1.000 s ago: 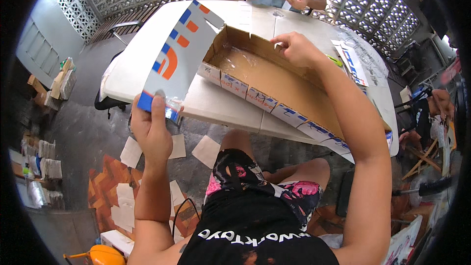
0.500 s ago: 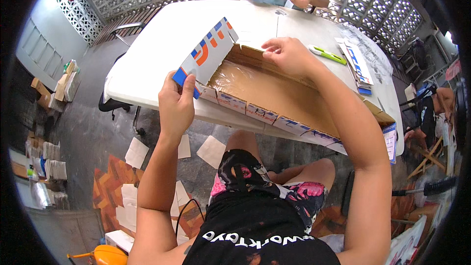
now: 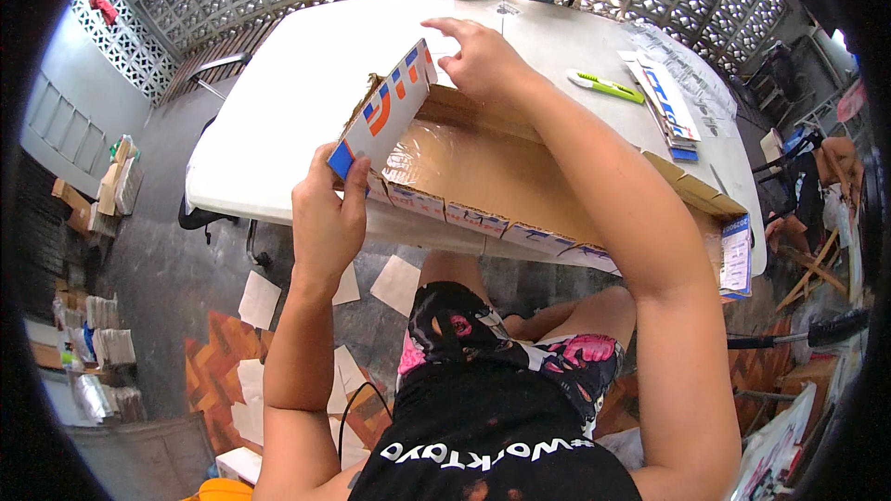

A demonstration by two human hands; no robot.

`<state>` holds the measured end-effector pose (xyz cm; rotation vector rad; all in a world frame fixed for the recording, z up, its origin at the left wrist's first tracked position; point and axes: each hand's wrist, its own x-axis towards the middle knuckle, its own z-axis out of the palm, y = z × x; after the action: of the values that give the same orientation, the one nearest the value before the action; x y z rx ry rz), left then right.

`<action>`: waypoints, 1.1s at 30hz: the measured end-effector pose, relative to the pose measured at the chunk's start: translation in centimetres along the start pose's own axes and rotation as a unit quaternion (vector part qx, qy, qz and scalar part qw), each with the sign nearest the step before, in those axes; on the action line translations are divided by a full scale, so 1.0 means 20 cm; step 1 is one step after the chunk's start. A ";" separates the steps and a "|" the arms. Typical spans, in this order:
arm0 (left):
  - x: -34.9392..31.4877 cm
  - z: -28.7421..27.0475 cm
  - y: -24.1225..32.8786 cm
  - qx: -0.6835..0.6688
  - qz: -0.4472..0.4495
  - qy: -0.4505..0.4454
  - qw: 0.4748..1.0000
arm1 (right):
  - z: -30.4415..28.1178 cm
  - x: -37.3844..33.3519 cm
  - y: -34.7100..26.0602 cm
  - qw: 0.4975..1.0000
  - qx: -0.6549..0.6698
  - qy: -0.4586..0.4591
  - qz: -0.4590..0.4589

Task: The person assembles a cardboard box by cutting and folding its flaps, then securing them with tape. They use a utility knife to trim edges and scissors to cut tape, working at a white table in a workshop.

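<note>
One end flap [image 3: 388, 102] of the cardboard box [image 3: 497, 172] at the table's [image 3: 269, 83] near edge is clamped in the left hand's [image 3: 329, 218] fingers, the right hand [image 3: 483, 60] is held beside it, fingers apart, and tearing could be caused by hard bending.

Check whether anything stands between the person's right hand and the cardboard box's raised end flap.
Nothing visible does: the right hand is open beside the end flap's upper end, though contact is unclear. The green cutter lies off to the right, out of the way.
</note>
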<state>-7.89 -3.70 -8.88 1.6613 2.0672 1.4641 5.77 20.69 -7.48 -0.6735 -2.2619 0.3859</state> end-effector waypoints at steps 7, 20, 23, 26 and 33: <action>0.01 -0.06 0.07 0.021 0.007 -0.087 0.996 | 0.06 0.07 0.04 0.993 0.048 -0.095 0.047; -0.07 0.02 0.06 0.163 -0.022 -0.083 0.983 | -0.04 0.05 0.00 0.981 0.043 -0.176 0.065; -0.06 0.03 0.09 0.168 -0.006 -0.077 0.983 | -0.06 0.08 0.02 0.986 0.004 -0.168 0.019; -0.06 0.04 0.10 0.159 -0.011 -0.081 0.984 | -0.10 0.10 0.02 0.982 -0.008 -0.188 0.005; -0.06 0.05 0.12 0.184 -0.042 -0.087 0.978 | -0.06 0.12 0.04 0.957 0.112 -0.254 0.079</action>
<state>-5.08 -4.22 -8.29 1.7211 2.3781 0.9120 5.63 22.83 -5.67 -0.6945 -2.5895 0.9730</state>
